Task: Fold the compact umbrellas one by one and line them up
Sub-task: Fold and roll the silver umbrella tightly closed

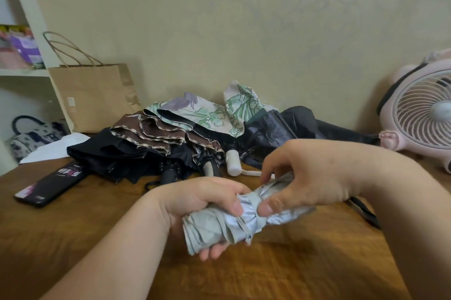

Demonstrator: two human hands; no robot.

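Note:
A pale grey-green compact umbrella [219, 226] with a silver lining is bundled up just above the wooden table [305, 263]. My left hand [202, 204] grips its loose open end from below. My right hand [302, 177] holds the other end, with thumb and fingers on the strap wound round the middle. Behind lies a heap of unfolded umbrellas: a black one [117, 155], a brown one with a striped edge [156, 133], a cream floral one [207, 114] and a dark one [292, 126].
A dark flat box [51, 185] lies at the left of the table. A brown paper bag [97, 97] leans on the wall by a white shelf [26, 31]. A pink fan [424, 116] stands at the right edge. A black cord [363, 211] runs beneath my right wrist.

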